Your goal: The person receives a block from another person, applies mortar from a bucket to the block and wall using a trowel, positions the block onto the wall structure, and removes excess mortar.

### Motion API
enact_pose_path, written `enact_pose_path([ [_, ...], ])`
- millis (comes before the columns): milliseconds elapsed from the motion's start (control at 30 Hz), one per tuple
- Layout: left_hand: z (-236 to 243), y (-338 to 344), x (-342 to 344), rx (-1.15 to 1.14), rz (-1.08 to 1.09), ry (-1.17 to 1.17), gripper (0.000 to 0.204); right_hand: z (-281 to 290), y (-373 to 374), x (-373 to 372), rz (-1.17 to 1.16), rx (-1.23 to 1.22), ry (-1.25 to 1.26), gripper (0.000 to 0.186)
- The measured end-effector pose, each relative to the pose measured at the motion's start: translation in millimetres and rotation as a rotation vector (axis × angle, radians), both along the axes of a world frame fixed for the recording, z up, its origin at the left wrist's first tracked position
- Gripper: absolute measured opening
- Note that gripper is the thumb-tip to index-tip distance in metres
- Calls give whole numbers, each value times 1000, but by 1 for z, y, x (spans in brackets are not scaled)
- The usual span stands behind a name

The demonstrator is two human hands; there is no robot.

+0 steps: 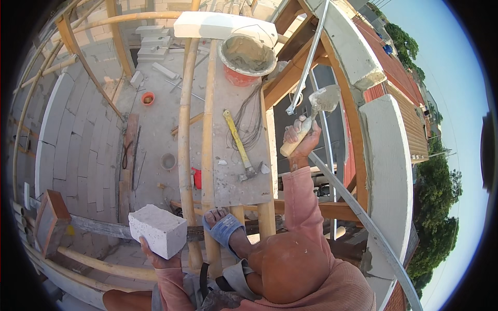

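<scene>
My left hand (155, 258) grips a short white aerated concrete block (158, 231) from below and the side, holding it over the bamboo poles at the lower left. On the right, my right hand (302, 137) is wrapped round the pale handle of a trowel (326, 98). The trowel's blade is smeared with grey mortar and points away from me, near the wall. A mortar bucket (248, 58), red below with a grey-crusted rim, stands at the far end of the board. A yellow-handled hammer (237, 137) lies on that board, left of my right forearm.
White block courses (386, 150) form the wall at right, beside a wooden frame (346, 119). A slanting metal bar (358, 207) crosses near it. Bamboo poles (207, 124) run beside the board (244, 194). A long white block (225, 26) rests behind the bucket. Wire (250, 116) lies by the hammer.
</scene>
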State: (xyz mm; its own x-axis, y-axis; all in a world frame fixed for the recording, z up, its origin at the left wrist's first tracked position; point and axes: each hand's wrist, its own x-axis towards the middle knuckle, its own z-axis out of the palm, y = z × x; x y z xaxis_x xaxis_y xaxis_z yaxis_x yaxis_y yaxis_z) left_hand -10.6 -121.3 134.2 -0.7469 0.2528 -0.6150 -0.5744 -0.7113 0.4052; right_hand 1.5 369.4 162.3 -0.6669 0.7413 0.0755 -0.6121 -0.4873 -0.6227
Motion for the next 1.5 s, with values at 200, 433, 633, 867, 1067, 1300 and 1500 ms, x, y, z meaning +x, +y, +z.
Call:
enact_pose_path([
  [200,1,-4,-11,-37,14,76,77,109,55,-28,112,757,-961,40],
  [433,0,6,-39,-133,35,159,76,127,108,-179,-62,2076,-1792,34],
  [633,14,25,-85,-395,40,389,72,67,99,-274,174,2295,-1819,31],
  [867,35,59,-115,-272,48,274,72,76,164,-274,451,2592,-1061,30],
  [1067,18,59,-101,-283,41,299,72,96,177,-229,744,1311,-1504,43],
  [1300,15,47,-86,-235,59,295,71,48,165,-184,562,820,-1105,43],
  [1500,6,33,-87,-181,76,211,72,28,144,-166,332,730,-1002,44],
])
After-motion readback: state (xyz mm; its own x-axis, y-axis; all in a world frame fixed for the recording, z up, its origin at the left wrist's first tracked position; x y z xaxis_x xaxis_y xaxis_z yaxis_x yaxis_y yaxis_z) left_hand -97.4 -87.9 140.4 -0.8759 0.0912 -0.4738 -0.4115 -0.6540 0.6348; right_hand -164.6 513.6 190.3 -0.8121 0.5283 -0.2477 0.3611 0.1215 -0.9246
